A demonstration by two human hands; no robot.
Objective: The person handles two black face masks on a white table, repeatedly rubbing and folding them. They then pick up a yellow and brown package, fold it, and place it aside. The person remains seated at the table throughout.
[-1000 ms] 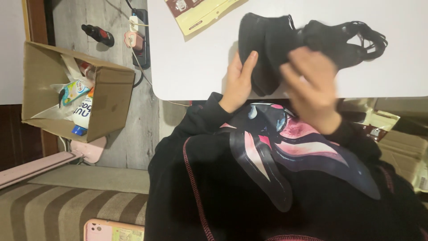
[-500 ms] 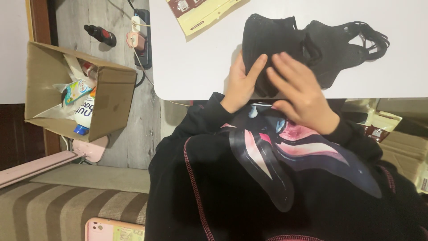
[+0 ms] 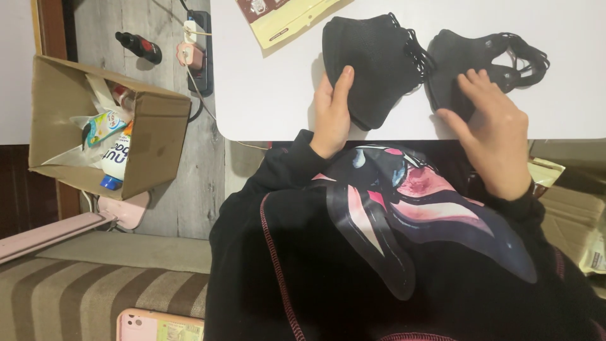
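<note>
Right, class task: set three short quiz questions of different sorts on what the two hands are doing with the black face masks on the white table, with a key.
1. True or false: the left hand rests on the folded black mask.
2. Multiple choice: what do the right hand's fingers touch? A) the cardboard box B) the black mask with bunched ear loops C) the yellow packet
3. Which surface do both masks lie on?

Key: 1 true; 2 B; 3 the white table.

Black masks (image 3: 372,60), white table (image 3: 271,95), brown-striped sofa (image 3: 95,297).
</note>
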